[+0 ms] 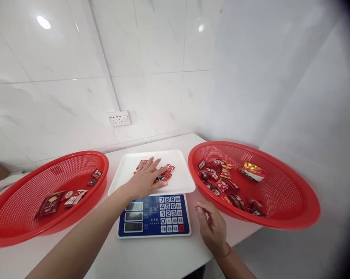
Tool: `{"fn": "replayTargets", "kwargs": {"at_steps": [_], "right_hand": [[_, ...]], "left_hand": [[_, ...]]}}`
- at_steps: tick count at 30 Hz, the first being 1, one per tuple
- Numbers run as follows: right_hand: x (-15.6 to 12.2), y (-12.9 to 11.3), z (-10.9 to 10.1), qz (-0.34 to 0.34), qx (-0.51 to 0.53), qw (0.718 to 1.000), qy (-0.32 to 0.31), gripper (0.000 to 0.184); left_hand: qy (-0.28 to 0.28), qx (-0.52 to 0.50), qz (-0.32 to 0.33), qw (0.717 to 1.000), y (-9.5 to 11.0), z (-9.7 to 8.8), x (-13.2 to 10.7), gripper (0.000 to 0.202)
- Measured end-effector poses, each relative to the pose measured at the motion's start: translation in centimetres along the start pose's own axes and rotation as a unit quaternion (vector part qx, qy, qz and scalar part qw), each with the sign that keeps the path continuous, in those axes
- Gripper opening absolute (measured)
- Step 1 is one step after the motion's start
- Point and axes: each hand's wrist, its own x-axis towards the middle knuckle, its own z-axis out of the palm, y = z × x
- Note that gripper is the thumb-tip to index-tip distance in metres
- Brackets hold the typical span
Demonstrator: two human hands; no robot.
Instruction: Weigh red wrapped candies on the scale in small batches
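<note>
My left hand [146,179] lies flat with fingers spread on a small pile of red candy packets [166,173] on the white tray [183,180] of a digital scale [154,215]. My right hand [211,226] hovers at the scale's right front corner, beside the rim of the right red basket [288,211]; its fingers are loosely curled and apart, holding nothing. The right basket contains several red and gold candy packets [225,180]. The left red basket [15,228] has a few packets [61,198] in it.
The scale stands on a white counter [151,259] in a corner of white tiled walls. A wall socket [119,118] sits behind the tray. The counter's front edge runs just below my right wrist. Some cloth-like items lie at the far left [0,178].
</note>
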Motion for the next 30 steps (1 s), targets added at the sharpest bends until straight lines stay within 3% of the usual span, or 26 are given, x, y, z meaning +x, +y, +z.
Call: {"fn": "replayTargets", "kwargs": {"at_steps": [8,16,20,25,30], "right_hand": [[-0.5,0.5,0.0,0.061,0.006,0.998,-0.014,0.015],[-0.7,0.8,0.0,0.055,0.012,0.998,-0.021,0.015],[-0.7,0.9,0.0,0.062,0.011,0.998,-0.012,0.015],[-0.8,1.0,0.0,0.079,0.019,0.997,-0.013,0.014],[-0.8,1.0,-0.2,0.097,0.023,0.995,-0.005,0.014]], "left_hand": [[-0.017,-0.032,-0.002,0.999,0.8,-0.3,-1.6,0.065],[-0.015,0.012,0.016,1.000,1.4,-0.7,1.2,0.068],[-0.002,0.015,0.009,1.000,1.1,-0.9,1.2,0.066],[0.056,0.005,-0.054,0.997,-0.8,-1.6,-1.0,0.061],[0.117,-0.019,-0.158,0.980,-3.9,-2.2,-5.9,0.058]]}}
